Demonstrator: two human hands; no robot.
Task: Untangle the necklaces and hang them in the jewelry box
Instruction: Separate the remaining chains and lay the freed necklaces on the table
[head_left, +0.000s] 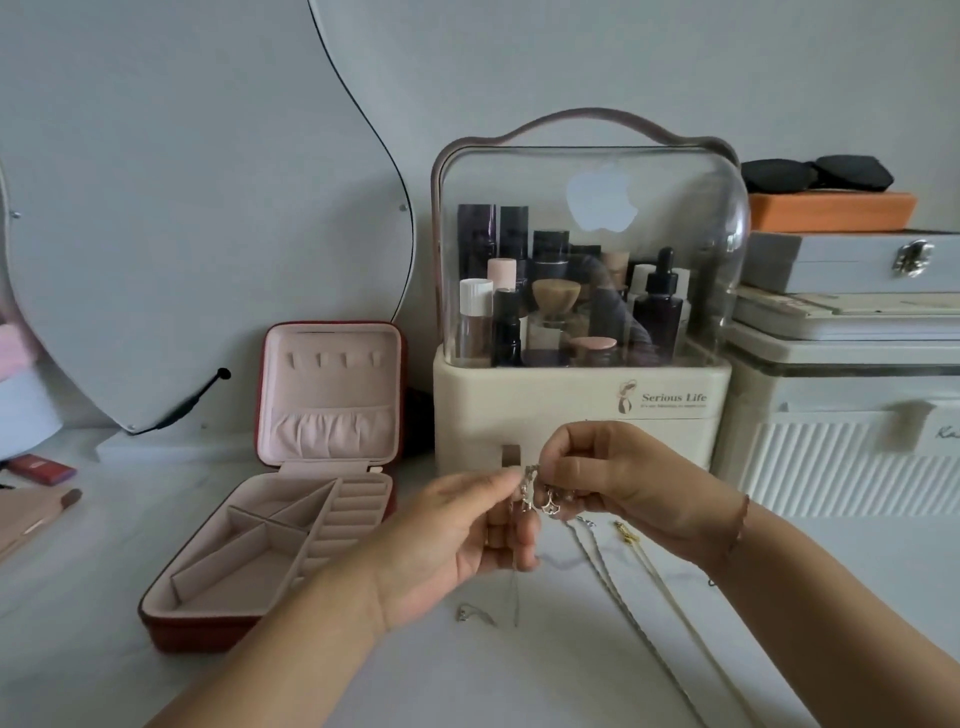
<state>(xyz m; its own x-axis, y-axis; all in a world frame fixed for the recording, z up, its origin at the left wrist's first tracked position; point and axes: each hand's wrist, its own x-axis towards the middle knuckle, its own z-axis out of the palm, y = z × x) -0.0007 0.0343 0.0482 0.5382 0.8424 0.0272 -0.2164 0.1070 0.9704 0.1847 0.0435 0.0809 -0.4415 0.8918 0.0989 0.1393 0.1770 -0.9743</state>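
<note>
A knot of tangled silver necklaces (537, 493) with small pendants hangs above the white table. My left hand (462, 540) pinches it from the left and my right hand (623, 480) pinches it from the right. Thin chains trail down from the knot onto the table: a silver chain (613, 577), a gold chain (654, 566) and a fine one ending in a clasp (467, 613). The red jewelry box (291, 551) stands open at the left, its pink lid (332, 384) upright with a row of bare hooks.
A clear-domed cosmetics organizer (582, 332) full of bottles stands right behind my hands. White storage boxes (852, 426) are stacked at the right. A curved mirror (208, 208) leans at the back left, with a red item (41, 467) and a brush (36, 519) at the left edge.
</note>
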